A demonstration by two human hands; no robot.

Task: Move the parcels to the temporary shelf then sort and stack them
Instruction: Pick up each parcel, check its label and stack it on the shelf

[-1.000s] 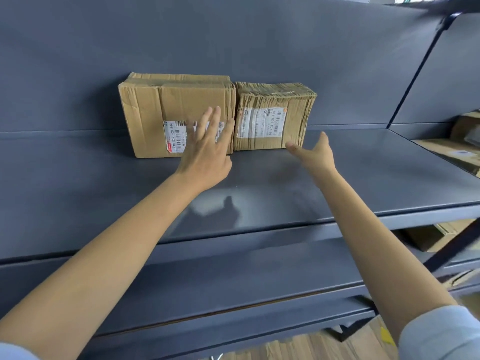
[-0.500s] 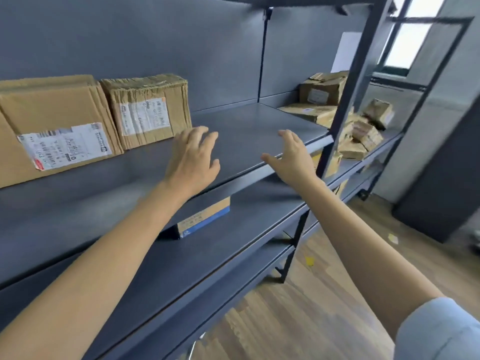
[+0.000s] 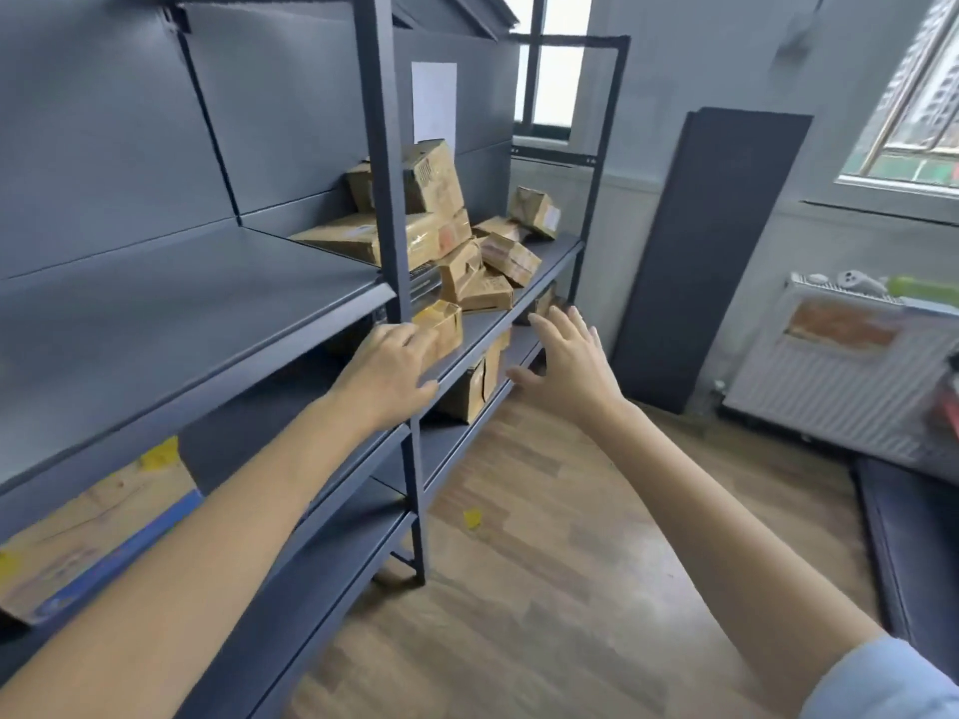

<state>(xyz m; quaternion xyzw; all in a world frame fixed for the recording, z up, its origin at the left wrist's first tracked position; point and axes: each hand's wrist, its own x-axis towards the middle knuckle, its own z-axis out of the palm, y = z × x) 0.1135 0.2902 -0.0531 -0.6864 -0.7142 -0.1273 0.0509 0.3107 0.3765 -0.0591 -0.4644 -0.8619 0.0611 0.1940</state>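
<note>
Grey walls (image 3: 674, 70) enclosing the room, wood-plank floor (image 3: 545, 589) running underneath. Daylight coming through two windows (image 3: 913, 111). Dark panel (image 3: 711, 251) leaning against the wall, white radiator (image 3: 840, 386) sitting below the right window.

The shelf (image 3: 207, 308) is dark grey-blue; the parcels (image 3: 467, 262) are tan cardboard, some apparently bearing pale labels. One lower box (image 3: 98, 531) shows a blue stripe. The floor (image 3: 545, 589) is brown wood-grain.
</note>
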